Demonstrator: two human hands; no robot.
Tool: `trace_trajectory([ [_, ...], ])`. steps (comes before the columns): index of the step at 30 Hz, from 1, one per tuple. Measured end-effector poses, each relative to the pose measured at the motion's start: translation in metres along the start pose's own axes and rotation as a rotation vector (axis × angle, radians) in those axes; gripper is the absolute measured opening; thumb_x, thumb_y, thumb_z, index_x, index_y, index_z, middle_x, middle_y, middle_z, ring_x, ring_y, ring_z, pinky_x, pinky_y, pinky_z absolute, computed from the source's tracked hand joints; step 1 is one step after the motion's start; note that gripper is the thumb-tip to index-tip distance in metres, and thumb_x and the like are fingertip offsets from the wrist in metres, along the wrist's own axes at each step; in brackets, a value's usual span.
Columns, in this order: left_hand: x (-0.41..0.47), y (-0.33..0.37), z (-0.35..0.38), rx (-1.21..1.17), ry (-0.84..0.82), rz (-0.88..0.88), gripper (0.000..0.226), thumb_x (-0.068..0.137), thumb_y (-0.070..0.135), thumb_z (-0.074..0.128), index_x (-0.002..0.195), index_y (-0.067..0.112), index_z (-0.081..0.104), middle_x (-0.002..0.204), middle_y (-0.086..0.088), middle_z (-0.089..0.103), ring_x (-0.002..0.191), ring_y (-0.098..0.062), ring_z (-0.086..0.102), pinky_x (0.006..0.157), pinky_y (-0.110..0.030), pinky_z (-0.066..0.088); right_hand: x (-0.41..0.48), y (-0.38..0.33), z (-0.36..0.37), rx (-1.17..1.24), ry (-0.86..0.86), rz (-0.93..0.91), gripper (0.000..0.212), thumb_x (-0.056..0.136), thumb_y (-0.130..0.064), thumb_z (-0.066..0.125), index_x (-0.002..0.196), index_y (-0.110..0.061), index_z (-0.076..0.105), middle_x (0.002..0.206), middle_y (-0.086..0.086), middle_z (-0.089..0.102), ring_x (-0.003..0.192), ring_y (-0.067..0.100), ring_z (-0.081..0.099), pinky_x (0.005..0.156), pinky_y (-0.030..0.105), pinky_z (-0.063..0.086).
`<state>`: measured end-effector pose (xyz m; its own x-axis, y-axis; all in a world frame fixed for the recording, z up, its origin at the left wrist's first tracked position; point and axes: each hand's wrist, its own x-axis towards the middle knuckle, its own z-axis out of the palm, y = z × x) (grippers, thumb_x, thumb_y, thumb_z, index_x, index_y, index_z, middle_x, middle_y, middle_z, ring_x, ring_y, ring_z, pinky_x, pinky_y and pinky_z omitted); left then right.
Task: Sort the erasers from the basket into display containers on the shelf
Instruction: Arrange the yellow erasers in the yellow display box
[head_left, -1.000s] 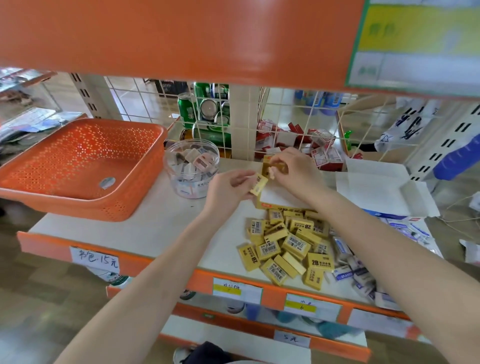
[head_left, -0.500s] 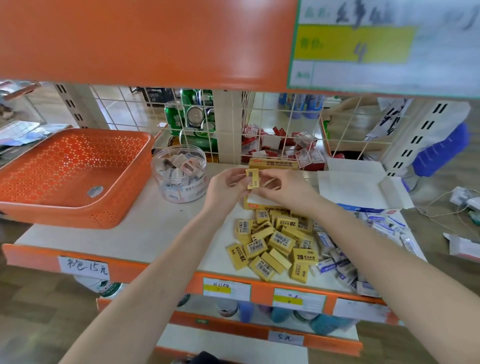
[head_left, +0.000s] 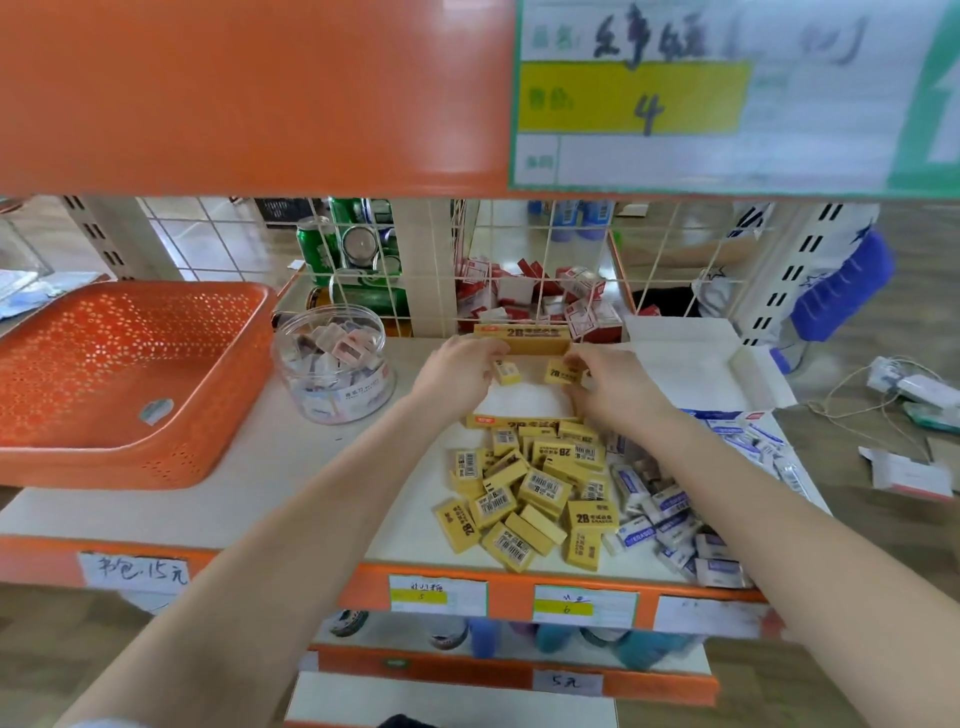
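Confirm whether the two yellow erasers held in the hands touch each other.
Apart. In the head view the left hand pinches the first eraser, the right hand the second eraser, with the display box's white floor showing between them.

**A small shop, told by its shelves**

We face a shop rack. Its orange shelf edges (head_left: 510, 592) carry printed price labels (head_left: 439, 595) and a handwritten tag (head_left: 136, 571), and a large price card (head_left: 675, 98) is fixed to the shelf above. Behind a wire grid (head_left: 545, 249) we see green drink cans (head_left: 317, 249) and red-and-white boxes (head_left: 571, 301). Many identical yellow erasers (head_left: 530, 493) lie heaped on the board.
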<state>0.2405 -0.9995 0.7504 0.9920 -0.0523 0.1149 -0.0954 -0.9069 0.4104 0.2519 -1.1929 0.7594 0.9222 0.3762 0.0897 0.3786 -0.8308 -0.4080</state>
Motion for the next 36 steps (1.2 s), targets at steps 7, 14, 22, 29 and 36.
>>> trace_trajectory([
  [7, 0.03, -0.006, 0.003, 0.298, -0.217, 0.269, 0.052, 0.089, -0.002, 0.05, 0.132, 0.026, 0.053, 0.137, 0.003, 0.052, 0.128, -0.02, 0.039, 0.103, -0.036, 0.035, 0.005, -0.003, 0.004, -0.067, -0.077, -0.03, 0.03, 0.089, -0.012, 0.054, 0.119, -0.012, 0.059, 0.115, 0.008, 0.06, 0.102, 0.022, 0.055, 0.08, 0.022, 0.036],
  [14, 0.035, -0.022, -0.006, 0.12, -0.043, 0.189, 0.035, 0.087, 0.028, 0.067, 0.121, 0.025, 0.063, 0.121, 0.0, 0.063, 0.111, -0.022, 0.055, 0.09, -0.037, 0.046, 0.023, -0.003, 0.008, -0.11, -0.039, -0.032, 0.037, 0.089, -0.009, 0.057, 0.125, -0.012, 0.056, 0.122, 0.007, 0.051, 0.11, 0.024, 0.05, 0.093, 0.03, 0.04],
  [22, 0.036, -0.028, -0.005, 0.179, -0.038, 0.022, 0.027, 0.086, 0.032, 0.066, 0.112, 0.024, 0.065, 0.109, -0.001, 0.058, 0.1, -0.022, 0.054, 0.081, -0.036, 0.049, 0.049, -0.012, 0.018, -0.086, 0.026, -0.029, 0.034, 0.087, -0.001, 0.057, 0.12, -0.008, 0.061, 0.122, 0.012, 0.058, 0.113, 0.026, 0.053, 0.095, 0.033, 0.044],
  [29, 0.033, -0.026, 0.004, -0.011, 0.052, -0.072, 0.019, 0.087, 0.018, 0.063, 0.104, 0.013, 0.067, 0.105, -0.004, 0.056, 0.097, -0.021, 0.053, 0.076, -0.026, 0.041, 0.059, -0.023, 0.033, -0.11, 0.063, -0.03, 0.027, 0.088, 0.003, 0.052, 0.113, -0.002, 0.06, 0.115, 0.011, 0.048, 0.096, 0.025, 0.053, 0.085, 0.032, 0.047],
  [36, 0.028, -0.024, 0.003, 0.003, 0.092, -0.104, 0.024, 0.088, 0.006, 0.052, 0.103, 0.014, 0.069, 0.108, -0.003, 0.063, 0.096, -0.021, 0.058, 0.073, -0.026, 0.043, 0.062, -0.022, 0.04, -0.096, 0.106, -0.096, 0.025, 0.087, -0.003, 0.056, 0.112, -0.005, 0.058, 0.11, 0.011, 0.053, 0.091, 0.025, 0.056, 0.076, 0.029, 0.046],
])
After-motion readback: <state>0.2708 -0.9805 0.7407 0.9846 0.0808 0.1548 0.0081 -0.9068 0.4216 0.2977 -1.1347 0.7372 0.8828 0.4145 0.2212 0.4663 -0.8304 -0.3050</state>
